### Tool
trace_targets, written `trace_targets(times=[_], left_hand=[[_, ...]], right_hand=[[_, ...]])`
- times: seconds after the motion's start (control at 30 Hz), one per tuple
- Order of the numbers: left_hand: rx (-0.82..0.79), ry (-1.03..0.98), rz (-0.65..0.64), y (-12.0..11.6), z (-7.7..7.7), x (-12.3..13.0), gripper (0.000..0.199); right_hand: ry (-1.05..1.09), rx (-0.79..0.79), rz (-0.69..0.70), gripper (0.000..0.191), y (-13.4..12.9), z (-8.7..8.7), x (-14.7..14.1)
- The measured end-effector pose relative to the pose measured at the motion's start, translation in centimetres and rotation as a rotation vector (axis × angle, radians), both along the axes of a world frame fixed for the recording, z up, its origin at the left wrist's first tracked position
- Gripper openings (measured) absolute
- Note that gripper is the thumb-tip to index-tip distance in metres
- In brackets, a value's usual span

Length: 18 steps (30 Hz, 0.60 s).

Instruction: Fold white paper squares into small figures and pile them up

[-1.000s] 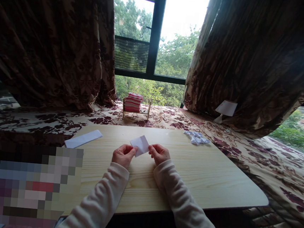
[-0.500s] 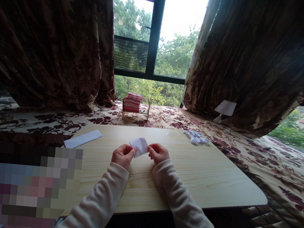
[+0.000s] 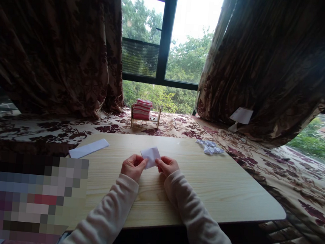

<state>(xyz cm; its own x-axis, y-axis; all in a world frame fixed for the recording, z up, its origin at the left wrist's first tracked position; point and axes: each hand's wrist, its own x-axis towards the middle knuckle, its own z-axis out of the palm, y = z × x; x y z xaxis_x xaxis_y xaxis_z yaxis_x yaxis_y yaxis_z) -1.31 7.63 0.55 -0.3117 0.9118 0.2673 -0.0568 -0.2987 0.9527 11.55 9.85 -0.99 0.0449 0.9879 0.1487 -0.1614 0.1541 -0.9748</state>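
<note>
A small folded white paper (image 3: 151, 156) is held up over the middle of the wooden table (image 3: 202, 186). My left hand (image 3: 132, 166) pinches its lower left edge between thumb and fingers. At its right side, my right hand (image 3: 167, 165) grips the edge with thumb and forefinger. A long white paper strip (image 3: 89, 148) lies at the table's left back edge. Several folded white paper pieces (image 3: 210, 147) are heaped at the right back.
Behind the table, a small wooden rack (image 3: 145, 122) with folded red and white cloths (image 3: 142, 109) stands on the flowered cover. A small lamp (image 3: 240, 116) is further right. A blurred patch hides the lower left.
Both hands and the small paper have shifted slightly. My right thumb and forefinger now reach further over the paper's right edge, and the hands are a little closer together.
</note>
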Motion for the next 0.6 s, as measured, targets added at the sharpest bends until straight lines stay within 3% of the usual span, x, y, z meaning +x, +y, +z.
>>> trace_targets(times=[0.37, 0.6], left_hand=[[-0.113, -0.115, -0.130, 0.05, 0.14, 0.39, 0.041], [-0.126, -0.175, -0.058, 0.21, -0.16, 0.04, 0.034]], right_hand=[[-0.056, 0.052, 0.057, 0.030, -0.15, 0.38, 0.31], [-0.092, 0.059, 0.123, 0.031, -0.60, 0.25, -0.06]])
